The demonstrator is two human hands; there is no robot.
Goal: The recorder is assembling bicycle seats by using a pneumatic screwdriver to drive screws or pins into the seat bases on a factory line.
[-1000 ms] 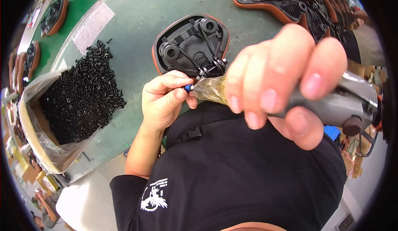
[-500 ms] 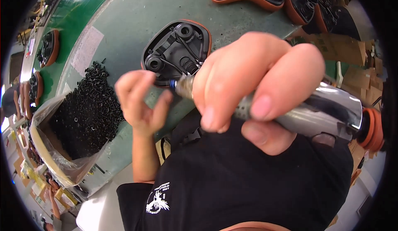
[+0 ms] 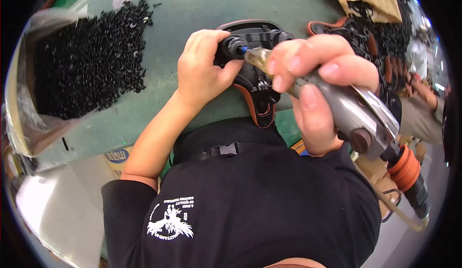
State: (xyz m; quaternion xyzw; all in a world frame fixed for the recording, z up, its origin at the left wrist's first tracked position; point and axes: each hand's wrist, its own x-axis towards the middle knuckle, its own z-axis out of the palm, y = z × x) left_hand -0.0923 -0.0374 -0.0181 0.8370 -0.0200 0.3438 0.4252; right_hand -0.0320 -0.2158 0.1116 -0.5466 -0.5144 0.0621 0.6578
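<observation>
The bicycle saddle lies upside down on the green tabletop, its nose toward the wearer. Its black shell looks stiff and tough, the reddish-brown cover at its edge softer; it is probably light enough to shift under a sideways push. The rounded underside would likely rock, so the firm shell edge near the round black cup seems the best hold; the glossy plastic may be a little slippery.

The left grip is there, at the saddle's left: thumb and fingers stand apart, bracketing that cup; how hard they press I cannot tell. The right grip is clamped around a grey power screwdriver, which looks hard and fairly heavy, best held by its barrel. Its blue tip is at the cup; whether they touch is unclear.

Left of the saddle, loose black screws spill from a plastic-lined box. To its right are more upturned saddles, with a tan paper bag beyond them.
</observation>
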